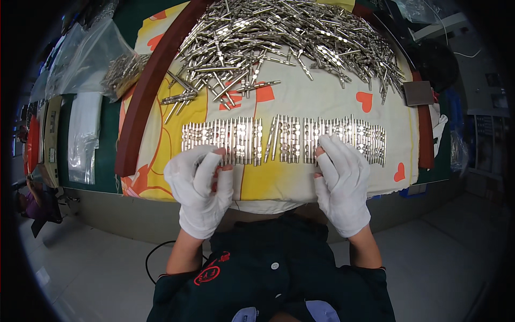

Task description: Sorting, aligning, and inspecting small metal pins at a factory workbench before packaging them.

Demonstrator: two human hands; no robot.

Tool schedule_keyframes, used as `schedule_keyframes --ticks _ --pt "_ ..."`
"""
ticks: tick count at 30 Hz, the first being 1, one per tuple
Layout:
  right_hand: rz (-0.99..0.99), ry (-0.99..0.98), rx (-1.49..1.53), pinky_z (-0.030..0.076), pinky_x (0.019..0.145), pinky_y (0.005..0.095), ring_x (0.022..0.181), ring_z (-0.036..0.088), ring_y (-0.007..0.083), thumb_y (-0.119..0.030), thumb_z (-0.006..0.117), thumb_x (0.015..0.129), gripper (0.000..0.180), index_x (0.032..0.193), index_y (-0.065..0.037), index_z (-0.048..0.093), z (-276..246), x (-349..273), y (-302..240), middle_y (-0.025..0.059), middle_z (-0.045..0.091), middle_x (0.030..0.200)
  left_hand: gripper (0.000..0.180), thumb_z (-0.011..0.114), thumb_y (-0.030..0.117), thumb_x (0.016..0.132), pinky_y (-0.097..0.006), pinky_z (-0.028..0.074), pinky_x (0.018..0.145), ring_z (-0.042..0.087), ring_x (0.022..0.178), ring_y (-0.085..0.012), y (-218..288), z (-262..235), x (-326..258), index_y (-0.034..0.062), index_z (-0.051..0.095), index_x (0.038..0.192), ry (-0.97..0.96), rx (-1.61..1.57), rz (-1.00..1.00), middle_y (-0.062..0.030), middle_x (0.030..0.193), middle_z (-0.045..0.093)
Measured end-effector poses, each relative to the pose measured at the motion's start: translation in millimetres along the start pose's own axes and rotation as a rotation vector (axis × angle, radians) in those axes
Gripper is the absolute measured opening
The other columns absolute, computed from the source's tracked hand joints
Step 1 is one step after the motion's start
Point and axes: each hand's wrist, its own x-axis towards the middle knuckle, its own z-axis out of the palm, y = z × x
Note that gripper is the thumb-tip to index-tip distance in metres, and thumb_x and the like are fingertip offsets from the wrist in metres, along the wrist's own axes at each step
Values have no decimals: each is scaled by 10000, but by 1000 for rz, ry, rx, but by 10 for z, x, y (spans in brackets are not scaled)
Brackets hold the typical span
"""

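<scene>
Dark green shirt [300,268] cloth fills the lower edge. White-gloved, bare-tipped left hand [199,188] and right hand [344,188] curl half-open at the near ends of slim, collared metal rods [240,140] rowed on a heart-printed tablecloth [332,99]; whether they grip any, I cannot tell. Beyond, a glinting rod heap [279,32] runs off the top; grey floor [429,252] dims toward the rim.

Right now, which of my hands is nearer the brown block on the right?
The right. Your right hand is at the right row of metal rods, left of the brown block and nearer you; your left hand is farther left, at the left row.
</scene>
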Motion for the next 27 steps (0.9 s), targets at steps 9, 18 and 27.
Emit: schedule_keyframes --ticks 9,18,27 --pt "-19 -19 -34 309 1039 475 1265 443 305 -116 689 737 513 1202 46 544 79 58 -137 159 493 1330 328 697 34 754 -361 384 817 551 884 -245 -106 94 -66 83 616 1069 56 -15 -69 -66 1003 625" --pt "-42 -65 25 300 1054 486 1277 439 319 -87 692 692 642 1288 32 485 126 118 -214 165 456 1387 333 698 25 748 -363 397 812 555 871 -248 -112 96 -58 81 612 1065 47 -10 -72 -67 1000 627" --pt "21 131 107 366 976 459 1183 511 304 1 649 682 482 1157 0 564 60 30 -45 128 543 1269 334 693 18 744 -365 398 817 556 874 -247 -116 106 -76 84 611 1061 55 -15 -81 -66 995 627"
